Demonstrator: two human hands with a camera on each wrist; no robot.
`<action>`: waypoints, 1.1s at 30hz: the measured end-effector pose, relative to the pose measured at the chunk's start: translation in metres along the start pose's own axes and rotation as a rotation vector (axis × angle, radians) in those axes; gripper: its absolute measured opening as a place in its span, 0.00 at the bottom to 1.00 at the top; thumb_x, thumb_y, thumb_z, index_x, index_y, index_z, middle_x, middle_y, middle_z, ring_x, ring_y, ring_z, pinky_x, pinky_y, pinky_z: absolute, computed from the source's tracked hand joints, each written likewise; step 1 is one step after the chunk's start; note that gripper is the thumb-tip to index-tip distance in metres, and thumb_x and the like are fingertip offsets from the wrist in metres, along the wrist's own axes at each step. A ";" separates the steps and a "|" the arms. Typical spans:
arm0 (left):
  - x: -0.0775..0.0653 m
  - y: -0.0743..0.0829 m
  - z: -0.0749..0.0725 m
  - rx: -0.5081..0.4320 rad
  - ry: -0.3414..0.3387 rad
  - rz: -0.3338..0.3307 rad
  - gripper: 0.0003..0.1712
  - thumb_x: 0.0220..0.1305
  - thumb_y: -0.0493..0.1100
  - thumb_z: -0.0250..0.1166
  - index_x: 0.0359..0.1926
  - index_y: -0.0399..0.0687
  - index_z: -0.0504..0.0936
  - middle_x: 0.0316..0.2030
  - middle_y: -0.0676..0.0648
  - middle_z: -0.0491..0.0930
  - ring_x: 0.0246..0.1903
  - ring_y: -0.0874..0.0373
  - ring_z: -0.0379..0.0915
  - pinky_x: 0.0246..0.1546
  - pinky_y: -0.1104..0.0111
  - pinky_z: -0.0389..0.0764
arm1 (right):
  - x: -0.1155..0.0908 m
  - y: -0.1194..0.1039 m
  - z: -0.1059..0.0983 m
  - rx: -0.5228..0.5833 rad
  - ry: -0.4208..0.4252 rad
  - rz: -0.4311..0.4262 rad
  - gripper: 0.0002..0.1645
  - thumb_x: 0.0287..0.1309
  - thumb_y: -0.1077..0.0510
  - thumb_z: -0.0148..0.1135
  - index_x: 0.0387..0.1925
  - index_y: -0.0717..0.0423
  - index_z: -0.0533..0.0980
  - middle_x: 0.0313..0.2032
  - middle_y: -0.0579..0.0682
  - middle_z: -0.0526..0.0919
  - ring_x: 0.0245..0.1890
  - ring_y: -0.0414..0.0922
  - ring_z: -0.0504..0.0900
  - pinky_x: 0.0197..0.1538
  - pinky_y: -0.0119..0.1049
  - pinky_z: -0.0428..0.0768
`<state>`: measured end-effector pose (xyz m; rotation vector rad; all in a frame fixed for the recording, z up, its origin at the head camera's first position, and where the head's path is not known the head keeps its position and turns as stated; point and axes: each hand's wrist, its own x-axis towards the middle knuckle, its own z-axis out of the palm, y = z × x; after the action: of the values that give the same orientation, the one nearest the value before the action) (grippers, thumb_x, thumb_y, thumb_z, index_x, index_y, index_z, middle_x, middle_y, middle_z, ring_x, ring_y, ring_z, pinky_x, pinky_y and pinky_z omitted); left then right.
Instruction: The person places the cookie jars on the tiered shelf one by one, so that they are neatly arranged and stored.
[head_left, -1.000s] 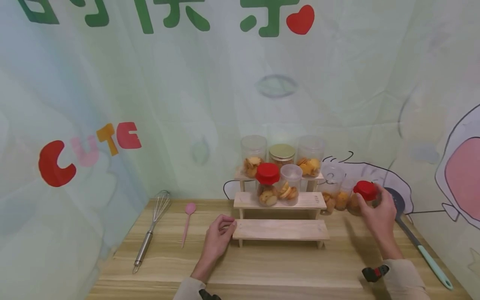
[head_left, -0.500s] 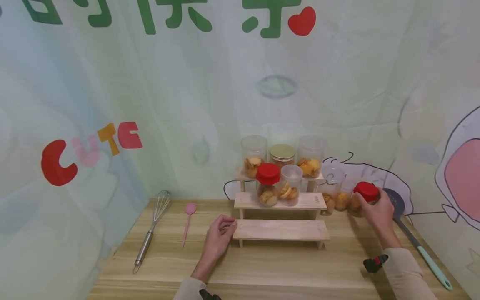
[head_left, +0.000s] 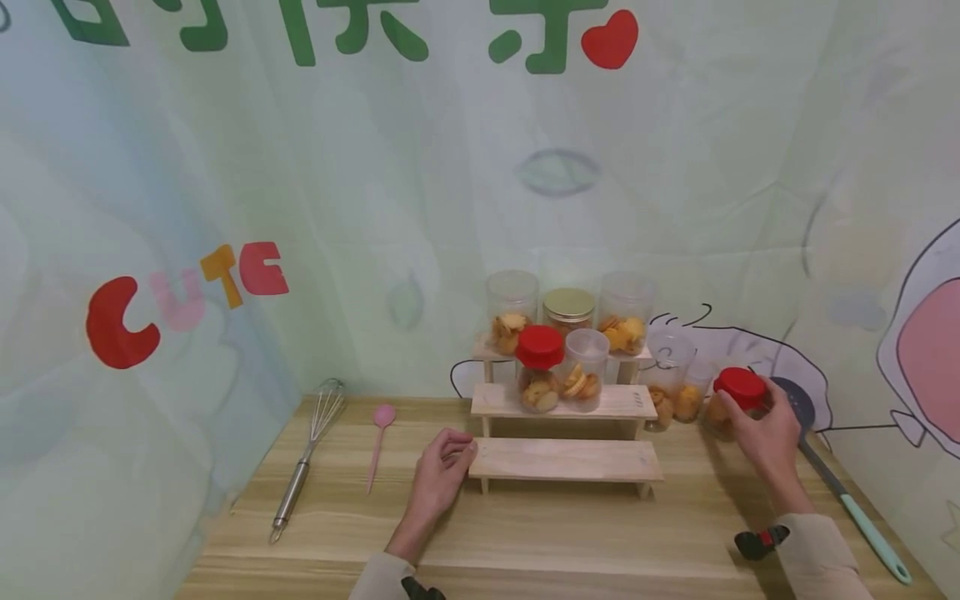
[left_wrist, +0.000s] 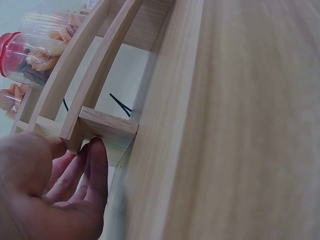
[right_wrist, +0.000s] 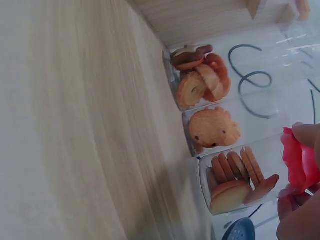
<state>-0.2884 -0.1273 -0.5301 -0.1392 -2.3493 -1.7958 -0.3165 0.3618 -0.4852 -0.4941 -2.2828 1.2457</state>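
Note:
My right hand grips a clear cookie jar by its red lid, fingers and thumb around the lid. In the right wrist view this jar stands upright on the table at the end of a row, beside two clear jars of cookies. At the left end of a three-step wooden display shelf, my left hand holds the lowest step. The left wrist view has the thumb over that step's end and the fingertips below, against its leg.
Clear jars of cookies, one with a gold lid, fill the top step. A red-lidded jar and a lidless one occupy the middle. A whisk and pink spoon lie left, a slotted turner right.
My right hand has shifted slightly down and to the right with the red-lidded jar, away from the neighbouring jars. The left hand keeps its place on the shelf.

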 end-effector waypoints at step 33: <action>0.000 0.001 0.001 0.001 -0.002 -0.011 0.12 0.78 0.42 0.68 0.53 0.39 0.83 0.51 0.38 0.90 0.55 0.47 0.88 0.55 0.69 0.86 | -0.053 -0.086 -0.006 0.159 0.095 -0.261 0.42 0.68 0.47 0.76 0.78 0.49 0.70 0.69 0.56 0.81 0.64 0.54 0.79 0.56 0.13 0.73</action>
<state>-0.2887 -0.1263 -0.5295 -0.1289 -2.3565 -1.8005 -0.2763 0.2934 -0.4216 -0.1864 -2.0706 1.2303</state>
